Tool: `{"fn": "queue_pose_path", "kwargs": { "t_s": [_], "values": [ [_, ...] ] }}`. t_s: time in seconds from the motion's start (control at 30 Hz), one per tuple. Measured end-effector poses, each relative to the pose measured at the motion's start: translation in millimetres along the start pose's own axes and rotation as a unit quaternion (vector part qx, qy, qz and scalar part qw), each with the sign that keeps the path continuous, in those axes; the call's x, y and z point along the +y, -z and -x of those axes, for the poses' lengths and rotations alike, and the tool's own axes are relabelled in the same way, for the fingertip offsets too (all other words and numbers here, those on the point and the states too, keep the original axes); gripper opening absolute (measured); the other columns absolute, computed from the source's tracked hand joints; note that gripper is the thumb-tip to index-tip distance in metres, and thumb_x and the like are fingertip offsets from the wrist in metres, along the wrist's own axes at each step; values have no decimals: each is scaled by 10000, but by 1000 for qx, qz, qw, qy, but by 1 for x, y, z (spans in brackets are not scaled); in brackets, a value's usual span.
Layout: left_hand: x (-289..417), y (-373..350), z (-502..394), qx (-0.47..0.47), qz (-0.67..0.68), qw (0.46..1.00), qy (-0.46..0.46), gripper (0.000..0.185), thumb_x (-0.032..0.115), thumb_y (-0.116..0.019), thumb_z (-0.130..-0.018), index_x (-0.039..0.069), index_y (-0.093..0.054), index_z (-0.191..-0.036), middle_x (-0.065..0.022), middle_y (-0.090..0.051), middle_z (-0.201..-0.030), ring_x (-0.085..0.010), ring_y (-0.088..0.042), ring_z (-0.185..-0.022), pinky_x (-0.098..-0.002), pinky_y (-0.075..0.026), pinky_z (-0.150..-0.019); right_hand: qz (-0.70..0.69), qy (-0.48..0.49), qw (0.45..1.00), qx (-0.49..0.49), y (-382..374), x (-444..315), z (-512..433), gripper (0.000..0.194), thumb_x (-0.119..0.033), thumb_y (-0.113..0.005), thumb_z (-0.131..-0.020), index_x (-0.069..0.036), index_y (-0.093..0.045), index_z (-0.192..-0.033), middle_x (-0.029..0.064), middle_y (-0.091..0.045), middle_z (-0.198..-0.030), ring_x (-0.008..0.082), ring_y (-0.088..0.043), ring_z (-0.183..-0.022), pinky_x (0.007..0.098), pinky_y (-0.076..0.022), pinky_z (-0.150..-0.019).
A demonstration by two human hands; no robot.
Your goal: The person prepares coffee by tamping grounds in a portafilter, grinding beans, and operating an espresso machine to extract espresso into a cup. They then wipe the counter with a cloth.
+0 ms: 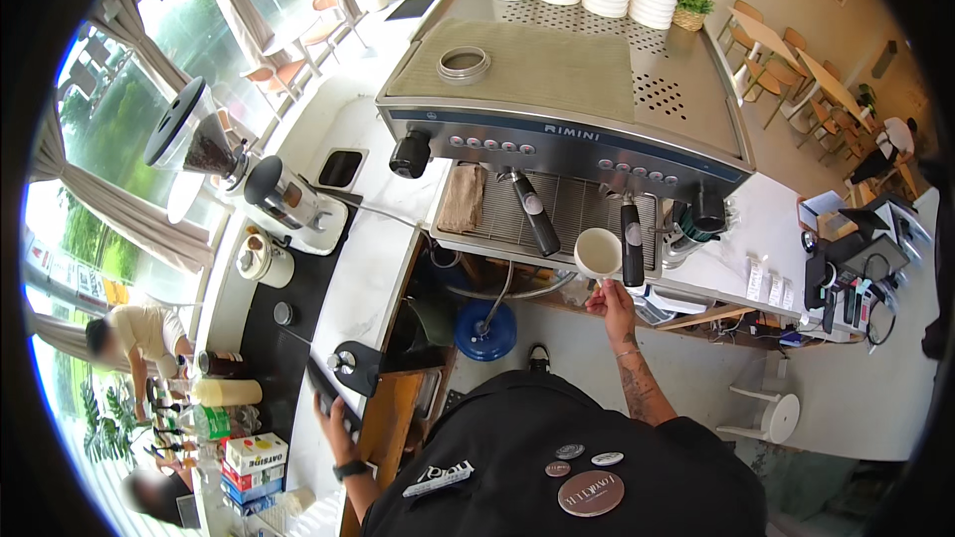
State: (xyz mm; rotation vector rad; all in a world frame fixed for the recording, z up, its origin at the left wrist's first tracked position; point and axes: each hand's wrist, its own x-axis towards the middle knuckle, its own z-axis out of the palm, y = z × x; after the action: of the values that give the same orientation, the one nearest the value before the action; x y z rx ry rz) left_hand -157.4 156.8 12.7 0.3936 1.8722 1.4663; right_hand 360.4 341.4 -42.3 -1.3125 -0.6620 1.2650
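My right hand point(615, 307) grips a white ceramic cup point(597, 253) by its handle. The cup is held in front of the drip tray point(489, 239) of a steel espresso machine point(515, 130), and nothing distinct shows inside it. Two black-handled portafilters are locked into the machine: the left portafilter point(536, 215) and the right portafilter point(632, 239), whose handle is beside the cup. At the left counter, my left hand point(339, 429) is closed around a flat black slab-like object point(330, 388), whose exact kind I cannot tell. Just beyond it, a metal tamper point(342, 362) sits on a black tamping mat point(365, 369).
A coffee grinder point(276, 186) with a bean hopper, a white canister point(267, 261), several bottles point(227, 391) and stacked cartons point(254, 466) line the left counter. A folded brown cloth point(461, 198) lies on the drip tray. Below is a blue water jug point(485, 330); a white stool point(780, 418) stands right.
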Motion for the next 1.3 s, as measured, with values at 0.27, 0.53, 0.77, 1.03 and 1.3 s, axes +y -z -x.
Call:
{"fn": "queue_pose_path", "kwargs": {
  "t_s": [0.27, 0.53, 0.77, 1.03, 1.3],
  "values": [
    [47, -324, 27, -245, -359, 862, -262, 1054, 470, -855, -528, 208, -398, -1441, -303, -331, -1383, -469, -333, -1287, -528, -338, -1038, -26, 43, 996, -79, -18, -14, -9, 324, -342, -540, -992, -32, -578, -906, 49, -591, -779, 153, -627, -675, 297, -533, -622],
    [31, -451, 25, -219, -522, 755, -330, 1024, 669, -792, -532, 171, -489, -1374, -313, -186, -1466, -497, -194, -1356, -681, -279, -970, 44, 98, 993, -45, 21, -22, -1, 249, -226, -555, -981, 14, -608, -941, 84, -633, -775, 162, -635, -692, 311, -543, -652],
    [25, -460, 11, -184, -586, 718, -326, 1178, 718, -715, -619, 130, -224, -1513, -330, -136, -1505, -491, -207, -1376, -709, -283, -952, 78, 97, 990, -66, 17, -27, -7, 264, -249, -521, -998, -3, -567, -913, 82, -618, -794, 165, -638, -712, 316, -541, -649],
    [34, -425, 17, -171, -495, 742, -419, 1083, 549, -730, -724, 13, -199, -1500, -282, -196, -1527, -439, -215, -1406, -582, -273, -1074, 109, 101, 984, -99, -57, -42, -48, 338, -316, -499, -1012, -23, -563, -857, 41, -584, -734, 136, -613, -684, 275, -514, -654],
    [41, -351, -14, -275, -417, 706, -502, 806, 437, -680, -839, 56, -333, -1459, -187, -435, -1396, -363, -429, -1269, -467, -356, -1029, 8, 63, 976, -207, -124, -20, -101, 302, -311, -437, -1010, -47, -584, -1019, 54, -624, -775, 110, -608, -647, 218, -489, -567]
  ]
}}
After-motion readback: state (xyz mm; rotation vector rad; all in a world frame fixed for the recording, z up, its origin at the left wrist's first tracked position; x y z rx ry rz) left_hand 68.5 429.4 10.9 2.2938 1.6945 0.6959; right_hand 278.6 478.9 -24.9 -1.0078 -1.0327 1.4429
